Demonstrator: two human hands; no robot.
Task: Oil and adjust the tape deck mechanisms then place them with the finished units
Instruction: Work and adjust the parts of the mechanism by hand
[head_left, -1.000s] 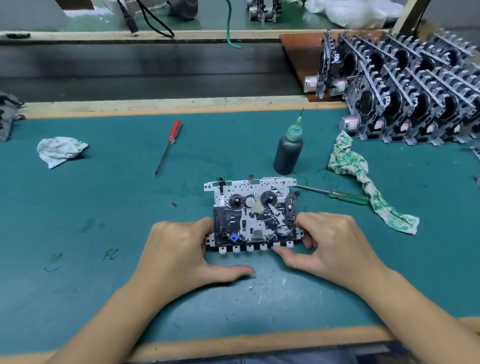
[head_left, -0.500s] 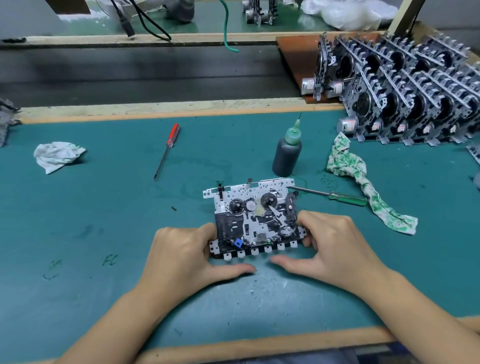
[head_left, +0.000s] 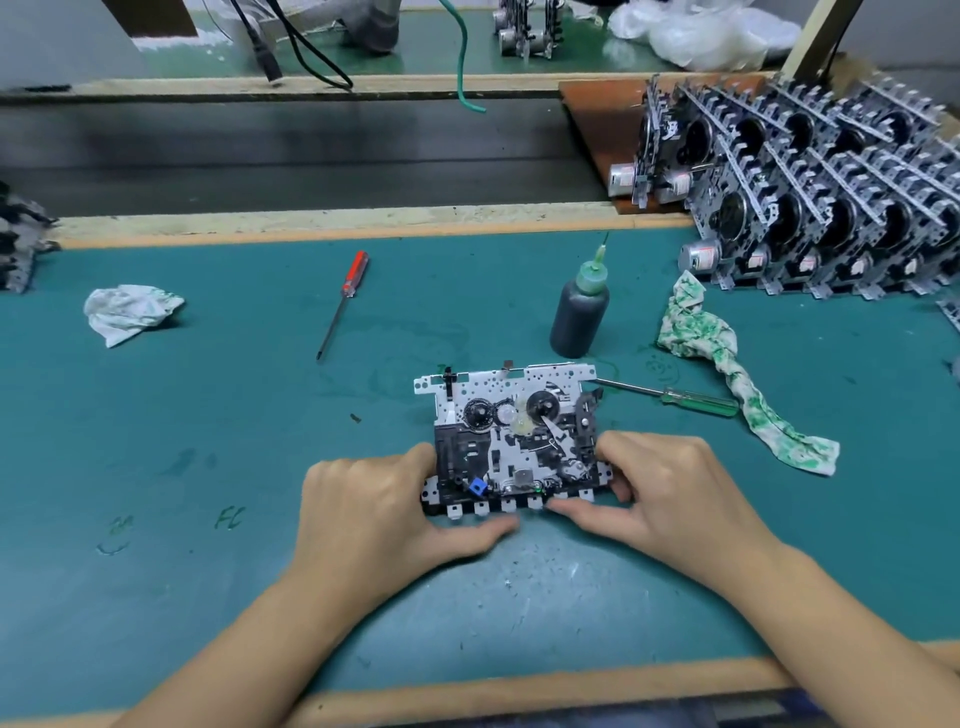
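Note:
A tape deck mechanism (head_left: 514, 431) lies flat on the green mat (head_left: 208, 441) in the middle of the bench, its row of keys toward me. My left hand (head_left: 374, 509) grips its near left corner, thumb stretched along the key edge. My right hand (head_left: 660, 493) grips the near right corner, thumb under the keys. A dark oil bottle (head_left: 579, 312) with a green needle tip stands just behind the mechanism. Finished units (head_left: 821, 208) stand packed upright in rows at the back right.
A green-handled screwdriver (head_left: 675, 397) lies right of the mechanism beside a green-stained rag (head_left: 727, 374). A red-handled screwdriver (head_left: 345, 299) and a crumpled white cloth (head_left: 130, 312) lie at the left. More mechanisms (head_left: 15, 244) sit at the far left edge.
Both hands stay on the mechanism's near corners. The mechanism has turned slightly, its left side a little lower. The view has shifted a bit.

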